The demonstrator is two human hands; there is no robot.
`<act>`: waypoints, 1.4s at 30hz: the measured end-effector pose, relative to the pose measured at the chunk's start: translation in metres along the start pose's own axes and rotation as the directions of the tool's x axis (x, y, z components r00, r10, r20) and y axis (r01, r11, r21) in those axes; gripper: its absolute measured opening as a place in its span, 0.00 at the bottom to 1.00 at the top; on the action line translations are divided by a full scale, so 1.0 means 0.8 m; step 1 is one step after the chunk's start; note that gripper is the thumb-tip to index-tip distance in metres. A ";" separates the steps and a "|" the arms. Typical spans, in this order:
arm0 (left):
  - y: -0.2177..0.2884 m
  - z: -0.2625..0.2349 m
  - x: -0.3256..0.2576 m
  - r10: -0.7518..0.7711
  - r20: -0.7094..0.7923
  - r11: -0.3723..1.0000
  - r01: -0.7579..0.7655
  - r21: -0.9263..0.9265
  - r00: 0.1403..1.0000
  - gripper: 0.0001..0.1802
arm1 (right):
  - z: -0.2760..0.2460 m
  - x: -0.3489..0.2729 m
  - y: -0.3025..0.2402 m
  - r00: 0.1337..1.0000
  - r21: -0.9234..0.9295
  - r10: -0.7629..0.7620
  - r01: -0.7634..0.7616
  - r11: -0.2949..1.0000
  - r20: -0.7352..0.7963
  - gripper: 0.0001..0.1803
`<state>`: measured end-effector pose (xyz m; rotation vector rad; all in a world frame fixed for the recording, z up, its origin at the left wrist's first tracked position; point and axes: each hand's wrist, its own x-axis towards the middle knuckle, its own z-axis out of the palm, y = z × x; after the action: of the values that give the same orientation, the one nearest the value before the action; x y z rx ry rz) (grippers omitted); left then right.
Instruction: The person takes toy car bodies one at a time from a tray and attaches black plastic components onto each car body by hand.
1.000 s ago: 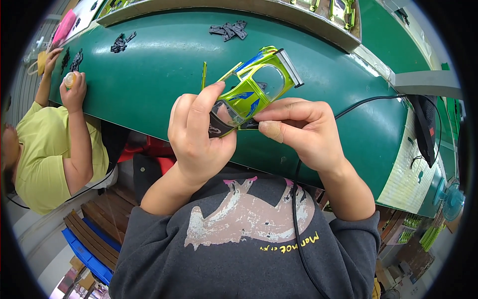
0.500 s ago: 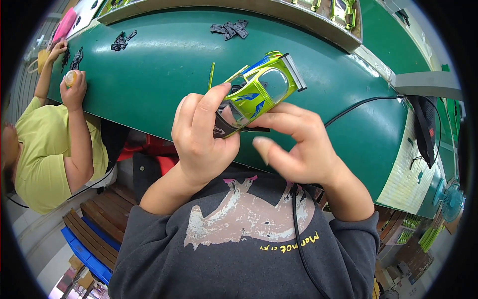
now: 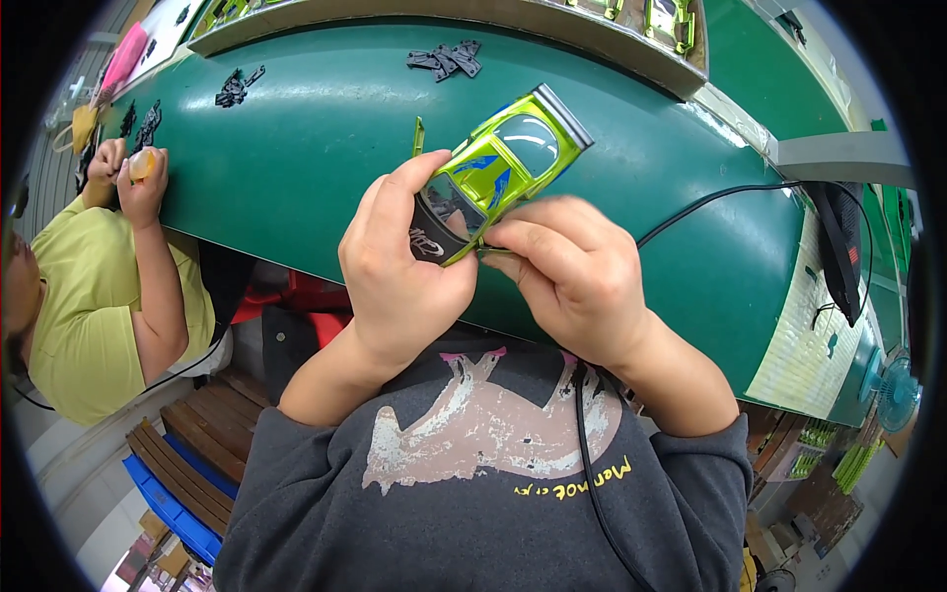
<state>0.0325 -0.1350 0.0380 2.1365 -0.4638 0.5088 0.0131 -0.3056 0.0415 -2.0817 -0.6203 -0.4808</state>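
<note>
A lime-green toy car body (image 3: 503,170) with blue markings, a dark front end, clear windows and a grey rear spoiler is held above the table, tilted with its rear up and to the right. My left hand (image 3: 395,242) wraps round its front end, thumb below and fingers over the far side. Beyond those fingers a thin green door-like flap (image 3: 419,136) sticks out from the car. At the near right side, my right hand (image 3: 577,261) pinches a thin flap (image 3: 495,251) by the car's edge, mostly hidden by the fingers.
Small black plastic parts lie in piles on the green table (image 3: 326,109), including one pile (image 3: 446,61) beyond the car. A cardboard tray (image 3: 444,22) of green car bodies edges the far side. At left a co-worker (image 3: 109,306) handles an orange-and-white object. A black cable (image 3: 710,199) crosses at right.
My right thumb and fingers have closed from apart into a pinch at the car's side. The car has turned slightly, showing more of its top. The co-worker's hands have come together.
</note>
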 end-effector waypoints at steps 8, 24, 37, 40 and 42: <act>0.011 -0.010 -0.002 0.124 0.052 0.991 -0.126 0.038 0.991 0.39 | -0.016 0.007 0.020 0.994 -0.103 -0.087 0.093 0.990 0.062 0.12; -0.005 -0.015 -0.010 0.362 0.137 0.912 -0.381 0.152 0.922 0.15 | -0.018 0.011 0.019 0.998 0.158 -0.051 0.044 0.986 0.040 0.16; 0.002 -0.015 -0.014 0.367 0.117 0.925 -0.375 0.056 0.923 0.13 | -0.012 0.001 0.008 0.985 0.091 -0.158 0.164 0.982 -0.067 0.14; 0.000 -0.017 -0.015 0.370 0.132 0.924 -0.379 0.048 0.920 0.13 | -0.010 0.001 0.006 0.987 0.103 -0.146 0.152 0.983 -0.068 0.13; -0.006 -0.017 -0.012 0.360 0.117 0.929 -0.367 0.041 0.925 0.12 | -0.008 0.001 0.013 0.991 0.125 -0.125 0.129 0.984 -0.035 0.15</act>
<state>0.0238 -0.1201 0.0372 2.1520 -0.9285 0.6225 0.0189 -0.3159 0.0389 -1.9201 -0.7521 -0.5272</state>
